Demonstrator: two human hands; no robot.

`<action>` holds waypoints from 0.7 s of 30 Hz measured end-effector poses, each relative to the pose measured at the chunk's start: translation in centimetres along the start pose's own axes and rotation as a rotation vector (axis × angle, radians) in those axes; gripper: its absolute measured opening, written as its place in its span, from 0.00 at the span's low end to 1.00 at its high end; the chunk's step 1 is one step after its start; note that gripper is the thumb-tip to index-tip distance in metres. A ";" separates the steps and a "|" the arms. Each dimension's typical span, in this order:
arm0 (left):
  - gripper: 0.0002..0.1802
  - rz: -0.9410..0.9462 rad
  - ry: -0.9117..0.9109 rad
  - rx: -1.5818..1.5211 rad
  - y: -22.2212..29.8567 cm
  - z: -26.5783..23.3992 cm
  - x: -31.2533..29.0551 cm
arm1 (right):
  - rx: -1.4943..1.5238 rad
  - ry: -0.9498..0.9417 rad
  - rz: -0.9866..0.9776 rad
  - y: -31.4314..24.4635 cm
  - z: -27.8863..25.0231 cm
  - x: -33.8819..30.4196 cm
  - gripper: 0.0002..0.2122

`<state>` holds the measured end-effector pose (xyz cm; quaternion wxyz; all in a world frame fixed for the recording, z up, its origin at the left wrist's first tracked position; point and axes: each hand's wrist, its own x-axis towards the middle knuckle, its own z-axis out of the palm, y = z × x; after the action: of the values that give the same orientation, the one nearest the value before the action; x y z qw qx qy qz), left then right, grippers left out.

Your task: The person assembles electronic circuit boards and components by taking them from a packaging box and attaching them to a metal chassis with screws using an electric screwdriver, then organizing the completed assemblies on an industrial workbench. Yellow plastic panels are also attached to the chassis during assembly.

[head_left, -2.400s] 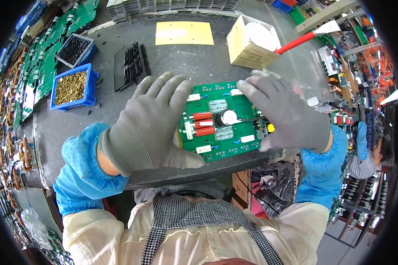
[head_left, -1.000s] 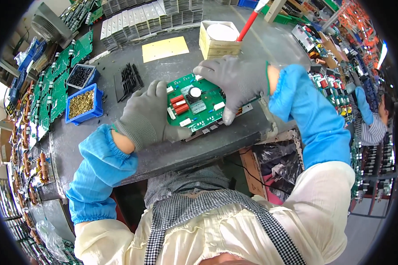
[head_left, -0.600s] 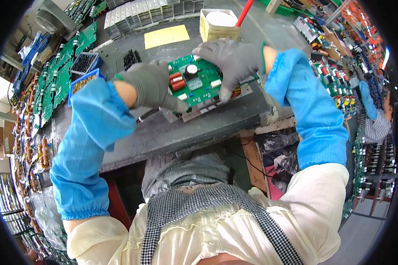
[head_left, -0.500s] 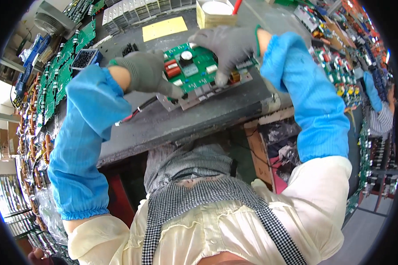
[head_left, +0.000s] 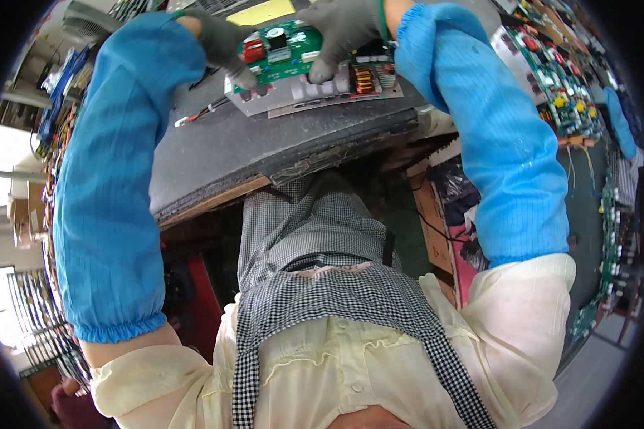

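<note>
A green circuit board (head_left: 286, 66) with a red block and a black part on it is held at the top of the picture. My left hand (head_left: 225, 44), in a grey glove, grips its left end, thumb on the front edge. On the right side my right hand (head_left: 342, 30), gloved alike, has its thumb over the near edge; its other fingers are partly hidden. Below the board show a pale metal panel (head_left: 254, 102) and a copper coil (head_left: 365, 80). A flat metal plate (head_left: 293, 113) lies under them on the dark worktable (head_left: 200, 154).
A red-and-black cable (head_left: 199, 114) lies left of the board. Beyond it is a yellow sheet (head_left: 261, 12). Populated boards (head_left: 558, 93) stand at the right, near another person's blue sleeve (head_left: 620, 125). The table's worn front edge (head_left: 293, 168) runs before me.
Both hands and the board sit higher in the picture. The board's near side has come up, baring more of the metal panel and coil under it. The view has shifted too.
</note>
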<state>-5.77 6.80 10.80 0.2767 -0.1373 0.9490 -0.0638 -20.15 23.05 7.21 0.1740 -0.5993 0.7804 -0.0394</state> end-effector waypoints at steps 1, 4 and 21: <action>0.60 0.061 -0.058 -0.092 -0.1 0.0 0.4 | 0.027 -0.035 -0.003 -0.1 -0.3 -0.2 0.51; 0.62 0.058 -0.121 -0.159 0.3 -0.8 0.3 | 0.009 -0.096 0.012 -0.1 -0.5 -0.3 0.52; 0.63 -0.046 -0.029 -0.194 -1.0 3.0 2.6 | -0.310 -0.316 -0.069 -9.9 -5.6 -0.6 0.45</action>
<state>-5.95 4.94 7.16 0.2743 -0.1861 0.9432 0.0240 -12.63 20.08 15.24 0.1986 -0.6438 0.7193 0.1694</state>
